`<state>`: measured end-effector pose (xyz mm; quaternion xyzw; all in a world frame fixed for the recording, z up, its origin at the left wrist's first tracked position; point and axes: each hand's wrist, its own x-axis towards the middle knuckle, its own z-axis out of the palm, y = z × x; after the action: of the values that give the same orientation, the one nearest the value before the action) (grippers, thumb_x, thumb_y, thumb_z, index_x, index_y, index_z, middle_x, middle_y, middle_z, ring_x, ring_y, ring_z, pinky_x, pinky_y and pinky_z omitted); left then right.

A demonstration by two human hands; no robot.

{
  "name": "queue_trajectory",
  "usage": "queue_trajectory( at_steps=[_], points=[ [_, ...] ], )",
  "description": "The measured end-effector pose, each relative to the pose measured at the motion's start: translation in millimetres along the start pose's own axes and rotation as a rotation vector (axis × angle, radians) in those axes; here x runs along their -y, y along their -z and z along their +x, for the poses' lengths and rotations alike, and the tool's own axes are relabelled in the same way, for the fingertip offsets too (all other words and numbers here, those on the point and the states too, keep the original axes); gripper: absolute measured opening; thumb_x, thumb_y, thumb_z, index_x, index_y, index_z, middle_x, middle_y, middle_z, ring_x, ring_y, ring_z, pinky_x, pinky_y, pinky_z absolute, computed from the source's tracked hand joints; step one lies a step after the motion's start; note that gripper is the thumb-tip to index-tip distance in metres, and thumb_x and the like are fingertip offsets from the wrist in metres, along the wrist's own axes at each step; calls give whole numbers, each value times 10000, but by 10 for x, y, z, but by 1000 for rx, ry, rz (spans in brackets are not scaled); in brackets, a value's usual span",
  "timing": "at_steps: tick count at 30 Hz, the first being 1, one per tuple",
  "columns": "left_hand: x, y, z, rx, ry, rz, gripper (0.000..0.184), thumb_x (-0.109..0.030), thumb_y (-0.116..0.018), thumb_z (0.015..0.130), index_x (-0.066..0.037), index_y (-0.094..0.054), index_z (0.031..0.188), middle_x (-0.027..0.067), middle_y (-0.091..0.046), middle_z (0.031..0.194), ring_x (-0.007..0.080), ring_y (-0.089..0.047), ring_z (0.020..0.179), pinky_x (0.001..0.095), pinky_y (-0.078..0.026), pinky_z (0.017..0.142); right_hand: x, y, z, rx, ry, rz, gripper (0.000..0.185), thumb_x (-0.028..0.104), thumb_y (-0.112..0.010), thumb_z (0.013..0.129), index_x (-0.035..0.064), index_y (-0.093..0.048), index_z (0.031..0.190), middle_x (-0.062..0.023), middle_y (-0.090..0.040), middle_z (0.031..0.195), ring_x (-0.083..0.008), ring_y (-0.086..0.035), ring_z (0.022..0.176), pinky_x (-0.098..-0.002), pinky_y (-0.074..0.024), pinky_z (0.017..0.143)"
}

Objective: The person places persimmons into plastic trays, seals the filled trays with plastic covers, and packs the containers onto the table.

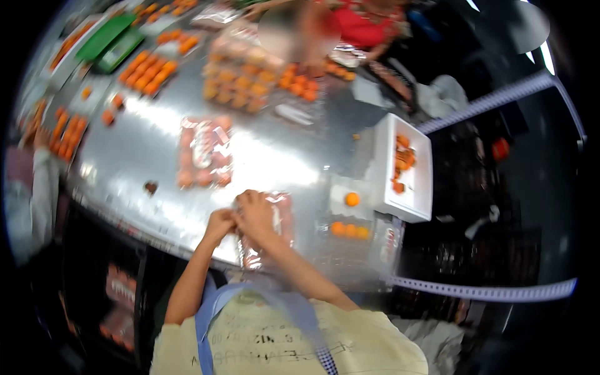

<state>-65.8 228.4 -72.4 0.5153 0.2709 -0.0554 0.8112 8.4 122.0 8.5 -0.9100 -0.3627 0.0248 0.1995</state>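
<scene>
Near the table's front edge lies a clear plastic-wrapped fruit pack (284,215), with reddish-orange round fruit showing through. My left hand (220,226) is at its left edge, fingers pinched together. Over its upper left corner lies my right hand (253,211), fingers curled down onto the film and meeting the left fingertips. Both hands seem to grip the wrapping there, though the exact contact is blurred and partly hidden. My right forearm covers part of the pack. A second wrapped fruit pack (205,152) with a white label lies just beyond my hands.
A white foam box (406,208) with orange pieces stands at right, beside a partly filled clear tray (350,230). Stacked fruit packs (237,72), open fruit trays (147,73) and a green container (115,47) sit farther back. Co-workers are at the far side (362,28) and left (40,181).
</scene>
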Motion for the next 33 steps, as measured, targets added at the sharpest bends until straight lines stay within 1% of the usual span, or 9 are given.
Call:
queue_trajectory(
  at_steps=[4, 7, 10, 11, 17, 18, 23, 27, 33],
  points=[
    [106, 32, 11, -59, 5, -40, 266, 52, -505, 750, 30, -598, 998, 89, -637, 848, 163, -625, 675, 287, -545, 562, 69, -8, 137, 145, -118, -52, 418, 217, -711, 616, 85, -548, 978, -109, -468, 1062, -288, -456, 1030, -460, -448, 761],
    [105, -46, -6, -114, -74, 2, 165, -46, -586, 818, 36, -592, 961, 85, -641, 807, 153, -616, 619, 279, -518, 506, 195, 21, 175, 184, -167, -79, 466, 196, -712, 588, 39, -545, 994, -130, -454, 1055, -282, -452, 1044, -461, -446, 769],
    [199, 1, 56, -135, -86, 51, 207, -31, -560, 819, 53, -589, 1006, 85, -643, 820, 143, -612, 617, 258, -502, 485, 215, -97, 172, 172, -190, -133, 493, 188, -713, 581, 30, -546, 1017, -134, -451, 1059, -287, -450, 1043, -463, -444, 766],
    [244, 9, 82, -128, -97, 15, 205, -61, -569, 829, 54, -593, 997, 81, -645, 806, 137, -605, 599, 244, -480, 471, 201, -103, 169, 173, -199, -111, 506, 187, -718, 571, 33, -557, 1025, -130, -456, 1057, -290, -446, 1044, -470, -435, 769],
    [126, -89, 81, -216, -132, -44, 193, -77, -573, 842, 57, -599, 979, 96, -649, 813, 146, -620, 620, 256, -504, 499, 84, -195, 70, 39, -55, -126, 344, 184, -687, 612, 67, -619, 928, -92, -486, 1089, -280, -430, 1052, -486, -418, 770],
    [104, -76, 86, -193, -96, -57, 184, -72, -571, 843, 53, -600, 975, 99, -649, 817, 153, -625, 631, 265, -513, 514, 79, -159, 82, 37, -37, -135, 330, 189, -686, 614, 71, -625, 916, -84, -488, 1093, -278, -426, 1056, -484, -420, 768],
    [139, 40, 90, -7, 35, -213, 153, -42, -562, 843, 35, -602, 968, 109, -647, 836, 183, -642, 680, 300, -548, 587, 119, 215, 226, 312, -161, -104, 252, 255, -718, 658, 172, -647, 885, -36, -462, 1127, -250, -408, 1096, -456, -456, 808],
    [135, 24, 18, 91, 15, -230, 175, -19, -577, 829, 30, -591, 996, 101, -647, 862, 184, -644, 718, 307, -549, 625, 131, 228, 250, 371, -211, -48, 251, 214, -729, 627, 159, -646, 857, -38, -460, 1115, -256, -410, 1093, -424, -452, 812],
    [154, -14, -24, 157, 33, -296, 203, -30, -559, 841, 33, -585, 1032, 90, -646, 933, 179, -642, 784, 315, -550, 681, 140, 298, 252, 426, -233, -4, 252, 153, -705, 622, 145, -630, 863, -55, -441, 1116, -268, -411, 1088, -440, -443, 818]
  ],
)
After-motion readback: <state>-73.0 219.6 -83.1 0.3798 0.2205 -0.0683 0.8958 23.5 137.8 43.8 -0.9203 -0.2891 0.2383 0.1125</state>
